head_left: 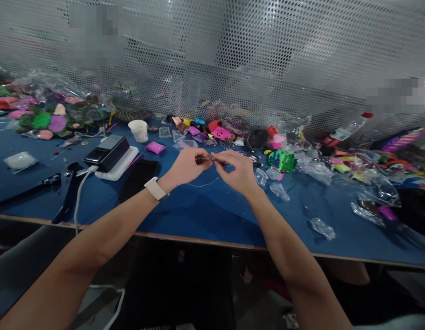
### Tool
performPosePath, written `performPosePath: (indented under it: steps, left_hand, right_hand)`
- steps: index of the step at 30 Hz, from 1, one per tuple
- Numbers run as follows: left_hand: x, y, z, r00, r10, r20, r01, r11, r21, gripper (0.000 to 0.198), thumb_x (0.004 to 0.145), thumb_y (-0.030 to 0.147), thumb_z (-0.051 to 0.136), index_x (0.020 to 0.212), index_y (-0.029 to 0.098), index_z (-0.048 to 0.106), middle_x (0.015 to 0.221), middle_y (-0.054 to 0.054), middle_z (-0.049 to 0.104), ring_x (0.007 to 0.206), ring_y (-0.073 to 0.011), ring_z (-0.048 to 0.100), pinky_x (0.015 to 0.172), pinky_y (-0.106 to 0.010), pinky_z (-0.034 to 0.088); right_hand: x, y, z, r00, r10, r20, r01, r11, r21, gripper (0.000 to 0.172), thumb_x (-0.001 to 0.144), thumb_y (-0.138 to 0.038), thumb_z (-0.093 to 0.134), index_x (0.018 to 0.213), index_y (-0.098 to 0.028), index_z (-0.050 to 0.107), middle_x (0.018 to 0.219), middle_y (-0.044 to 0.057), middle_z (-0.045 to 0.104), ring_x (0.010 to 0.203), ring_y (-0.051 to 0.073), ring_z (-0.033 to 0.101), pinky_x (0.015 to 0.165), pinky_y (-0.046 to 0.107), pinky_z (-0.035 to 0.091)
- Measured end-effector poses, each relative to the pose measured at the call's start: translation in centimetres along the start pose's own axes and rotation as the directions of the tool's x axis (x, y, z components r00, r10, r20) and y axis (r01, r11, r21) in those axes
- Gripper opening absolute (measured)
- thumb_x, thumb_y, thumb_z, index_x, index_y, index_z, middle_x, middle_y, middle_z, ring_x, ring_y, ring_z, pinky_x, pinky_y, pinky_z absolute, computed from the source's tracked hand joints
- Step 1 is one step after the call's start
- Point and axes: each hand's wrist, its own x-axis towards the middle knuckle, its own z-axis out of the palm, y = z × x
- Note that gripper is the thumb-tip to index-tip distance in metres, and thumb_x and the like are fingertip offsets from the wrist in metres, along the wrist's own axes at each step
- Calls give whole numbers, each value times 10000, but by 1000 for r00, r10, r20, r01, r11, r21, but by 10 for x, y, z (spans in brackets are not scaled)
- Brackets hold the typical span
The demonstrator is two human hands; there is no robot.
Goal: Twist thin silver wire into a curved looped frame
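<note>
Over the middle of the blue table, my left hand (190, 164) and my right hand (237, 168) meet almost fingertip to fingertip. Both are closed in a pinch on a thin, pale thread (203, 185), which hangs in a loose curve beneath them. A short taut piece of it seems to run between the fingertips. Whether a bead or other tiny part is also pinched there is too small to tell. A light watch band (156, 189) is on my left wrist. Behind my hands lie small clear plastic wrappers and a pink packet (155, 147).
Left of my hands are a dark phone (138, 179), a black charger-like device (107, 152) with a white cable, and a paper cup (138, 131). Coloured clay pieces and wrappers line the perforated metal screen (185, 59). A bottle (348, 130) leans at right.
</note>
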Motion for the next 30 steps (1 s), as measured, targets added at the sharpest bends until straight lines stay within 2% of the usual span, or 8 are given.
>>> performPosePath:
  steps: [5, 11, 17, 24, 30]
  left_hand:
    - [0, 3, 0, 1000, 7, 0, -7, 1000, 10, 170, 933, 270, 701, 774, 211, 694, 669, 3, 649, 616, -149, 555, 608, -314, 439]
    - [1, 2, 1, 1000, 9, -7, -9, 1000, 3, 167, 929, 286, 699, 778, 215, 699, 679, 0, 653, 622, -150, 546, 604, -309, 415]
    - [1, 3, -1, 1000, 2, -2, -2, 1000, -20, 163, 947, 307, 716, 811, 217, 716, 703, -4, 670, 636, -156, 559, 611, -309, 429]
    - [-1, 7, 2, 995, 59, -76, -52, 994, 92, 121, 934, 252, 711, 822, 208, 704, 722, -5, 688, 652, -160, 579, 662, -323, 451]
    - [-3, 10, 3, 990, 89, -111, -72, 987, 146, 92, 946, 233, 706, 868, 197, 738, 784, -31, 742, 684, -170, 627, 682, -329, 475]
  right_hand:
    - [1, 7, -1, 996, -93, 13, 93, 992, -83, 252, 1074, -249, 633, 1190, -325, 844, 1080, 55, 815, 970, 231, 758, 884, 420, 661]
    - [1, 9, 1, 995, -104, 1, 104, 990, -95, 231, 1097, -259, 637, 1181, -344, 835, 1049, 52, 798, 972, 247, 724, 918, 472, 635]
    - [2, 8, 0, 993, -119, -14, 118, 989, -84, 269, 1102, -248, 627, 1242, -366, 824, 1055, 48, 784, 970, 242, 712, 896, 455, 620]
    - [3, 8, 4, 994, -105, -23, 103, 991, -86, 231, 1112, -267, 616, 1160, -335, 831, 1019, 54, 766, 977, 249, 693, 909, 467, 607]
    - [2, 7, 7, 999, -26, -42, 25, 999, -38, 211, 1085, -246, 641, 1172, -312, 822, 1075, 65, 774, 1022, 258, 718, 912, 463, 623]
